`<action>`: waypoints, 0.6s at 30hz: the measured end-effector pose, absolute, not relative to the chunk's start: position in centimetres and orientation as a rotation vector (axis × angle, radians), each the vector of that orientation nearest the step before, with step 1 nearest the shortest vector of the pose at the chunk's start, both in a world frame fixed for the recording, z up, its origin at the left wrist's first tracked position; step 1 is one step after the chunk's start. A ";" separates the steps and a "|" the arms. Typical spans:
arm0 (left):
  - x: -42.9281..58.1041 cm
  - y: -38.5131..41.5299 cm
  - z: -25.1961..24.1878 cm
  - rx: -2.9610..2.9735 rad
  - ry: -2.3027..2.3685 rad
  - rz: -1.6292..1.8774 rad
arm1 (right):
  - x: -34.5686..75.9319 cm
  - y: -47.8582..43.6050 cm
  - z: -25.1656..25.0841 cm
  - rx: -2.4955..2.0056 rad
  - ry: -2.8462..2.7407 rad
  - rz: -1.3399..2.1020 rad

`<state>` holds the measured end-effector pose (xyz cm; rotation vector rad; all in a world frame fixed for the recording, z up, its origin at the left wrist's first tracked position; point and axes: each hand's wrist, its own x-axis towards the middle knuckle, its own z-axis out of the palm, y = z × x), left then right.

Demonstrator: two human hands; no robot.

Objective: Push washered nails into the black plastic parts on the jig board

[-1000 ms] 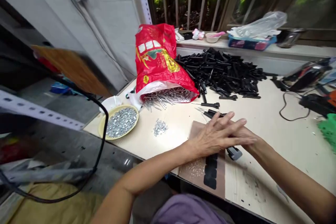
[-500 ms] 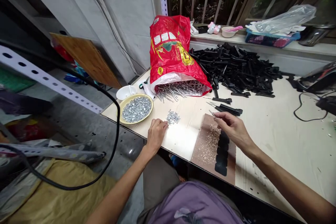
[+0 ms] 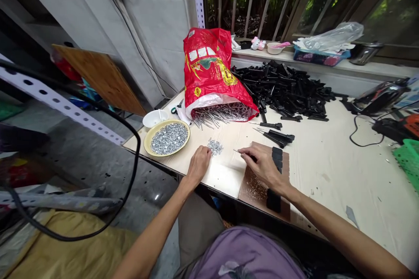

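My left hand (image 3: 199,163) rests on the table with its fingertips curled at the near edge of a small heap of silver nuts (image 3: 215,146); whether it pinches one I cannot make out. My right hand (image 3: 260,163) is closed in a pinch on a thin black piece with a metal pin (image 3: 244,152) pointing left toward the heap. It hovers over a brown board (image 3: 258,187) that bears black pads. Two black pinned pieces (image 3: 276,136) lie just beyond the board.
A red bag (image 3: 211,74) spills long metal pins. A big pile of black plastic parts (image 3: 288,89) lies behind. A yellow dish of nuts (image 3: 167,137) and a white bowl (image 3: 154,118) sit at the left edge. Cables and tools (image 3: 381,100) lie at right.
Both hands left the board where they were stacked. My left hand went to the nut heap; my right hand took up a pinned piece and carried it left toward the heap.
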<state>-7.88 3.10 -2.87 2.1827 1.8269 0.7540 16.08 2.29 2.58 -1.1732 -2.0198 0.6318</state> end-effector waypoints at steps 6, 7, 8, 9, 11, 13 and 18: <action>-5.8 2.6 -1.8 1.292 1.430 1.226 | 13.8 2.0 2.5 -1.186 -2.158 0.516; -5.2 2.4 -1.5 1.142 1.333 1.270 | 13.6 2.0 2.4 -1.187 -2.170 0.510; -4.7 2.2 -1.1 1.029 1.247 1.312 | 13.4 2.0 2.4 -1.188 -2.175 0.507; -4.1 2.0 -0.7 0.951 1.182 1.349 | 13.4 1.9 2.3 -1.188 -2.180 0.506; -3.1 1.5 0.2 0.861 1.106 1.392 | 13.4 1.9 2.2 -1.192 -2.181 0.500; -2.4 1.3 0.9 0.811 1.068 1.401 | 13.6 1.8 2.2 -1.202 -2.169 0.491; -1.8 1.2 1.6 0.746 1.020 1.371 | 14.3 1.4 2.7 -1.249 -2.160 0.461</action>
